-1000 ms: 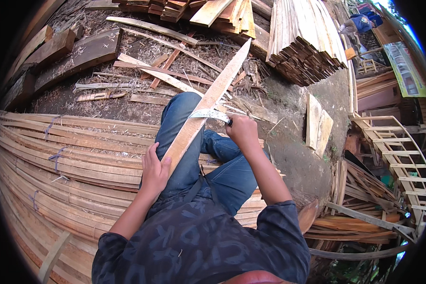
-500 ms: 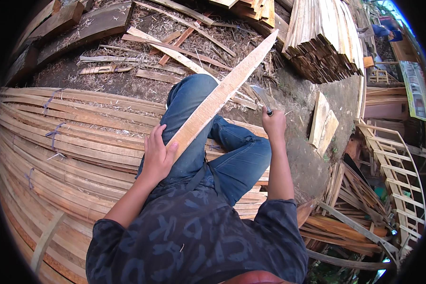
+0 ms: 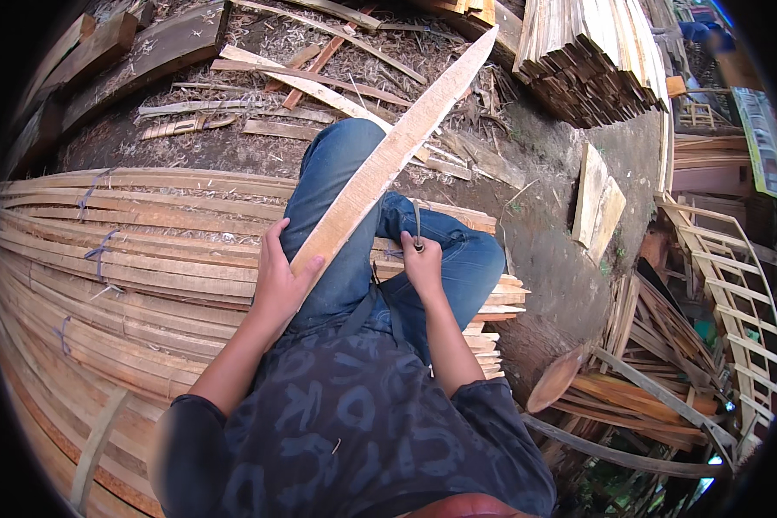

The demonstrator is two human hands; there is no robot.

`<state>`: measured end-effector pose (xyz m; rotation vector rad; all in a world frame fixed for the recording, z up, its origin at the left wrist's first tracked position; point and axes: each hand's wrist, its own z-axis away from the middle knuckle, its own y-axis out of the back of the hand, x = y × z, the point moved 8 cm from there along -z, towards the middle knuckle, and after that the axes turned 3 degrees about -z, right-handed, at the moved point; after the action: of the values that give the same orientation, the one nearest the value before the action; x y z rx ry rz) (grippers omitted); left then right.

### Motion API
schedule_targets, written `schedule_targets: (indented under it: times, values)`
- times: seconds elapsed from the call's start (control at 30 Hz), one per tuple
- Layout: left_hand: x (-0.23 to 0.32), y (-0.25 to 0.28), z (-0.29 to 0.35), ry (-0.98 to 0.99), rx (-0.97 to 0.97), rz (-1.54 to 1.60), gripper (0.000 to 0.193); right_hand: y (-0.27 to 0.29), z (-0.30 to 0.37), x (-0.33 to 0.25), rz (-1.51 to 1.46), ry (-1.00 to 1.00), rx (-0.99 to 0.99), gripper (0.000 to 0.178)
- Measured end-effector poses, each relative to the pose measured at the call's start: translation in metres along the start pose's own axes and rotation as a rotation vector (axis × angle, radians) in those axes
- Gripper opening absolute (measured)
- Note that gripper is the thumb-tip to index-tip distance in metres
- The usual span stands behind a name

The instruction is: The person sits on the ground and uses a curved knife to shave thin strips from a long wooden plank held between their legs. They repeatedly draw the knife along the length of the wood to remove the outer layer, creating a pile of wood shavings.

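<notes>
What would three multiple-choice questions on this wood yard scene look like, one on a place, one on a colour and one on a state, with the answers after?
1. Where does the near end of the slat rest?
A. In the left hand, over the thigh
B. On the log
C. On the ladder frame

2. What colour are the trousers?
A. Black
B. Blue
C. Green

3. How is the right hand?
A. Open and flat on the ground
B. Closed on a tool handle
C. Resting on the slat pile

Answers: 1 A, the left hand grips the slat's lower end above the left thigh. 2 B, both legs show blue denim. 3 B, the fingers wrap a short handle with a thin curved blade rising from it, beside the slat.
</notes>
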<state>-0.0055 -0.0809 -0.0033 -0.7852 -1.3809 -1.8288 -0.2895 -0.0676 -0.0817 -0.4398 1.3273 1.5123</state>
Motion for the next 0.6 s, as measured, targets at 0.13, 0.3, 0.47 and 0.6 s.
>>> schedule_targets:
  times: [0.13,0.3,0.47,0.6]
  values:
    - [0.002,0.0,0.0,0.006,0.008,-0.025,0.073,0.032,-0.021,-0.072,0.386,0.147,0.086,0.029]
    - [0.008,0.0,0.001,-0.016,0.019,-0.126,0.075,0.064,-0.06,-0.145,0.873,0.261,0.14,0.027]
    - [0.008,0.001,0.003,-0.005,0.011,-0.208,0.078,0.066,-0.09,-0.161,1.07,0.275,0.032,0.024]
    - [0.006,0.001,0.0,0.036,-0.016,-0.2,0.08,0.077,-0.113,-0.168,1.088,0.252,0.126,0.017]
